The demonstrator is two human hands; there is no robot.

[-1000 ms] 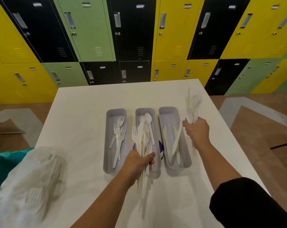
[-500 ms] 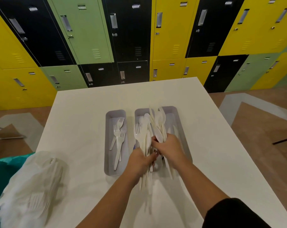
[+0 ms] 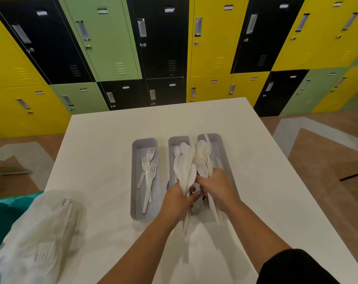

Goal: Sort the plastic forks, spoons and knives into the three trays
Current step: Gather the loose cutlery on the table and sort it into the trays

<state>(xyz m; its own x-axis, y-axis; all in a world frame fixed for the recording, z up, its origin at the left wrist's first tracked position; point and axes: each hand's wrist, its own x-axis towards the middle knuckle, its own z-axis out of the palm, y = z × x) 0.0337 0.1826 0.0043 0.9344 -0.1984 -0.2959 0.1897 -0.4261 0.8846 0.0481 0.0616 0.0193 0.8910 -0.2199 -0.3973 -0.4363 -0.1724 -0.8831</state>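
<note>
Cutlery bundle stands over middle tray, long axis near-to-far, bowls far. Left hand grips its handles; right hand pinches spoons just right, nearer right tray. Forks in left tray.

bare table left of trays; bag blocks near-left corner.
</note>
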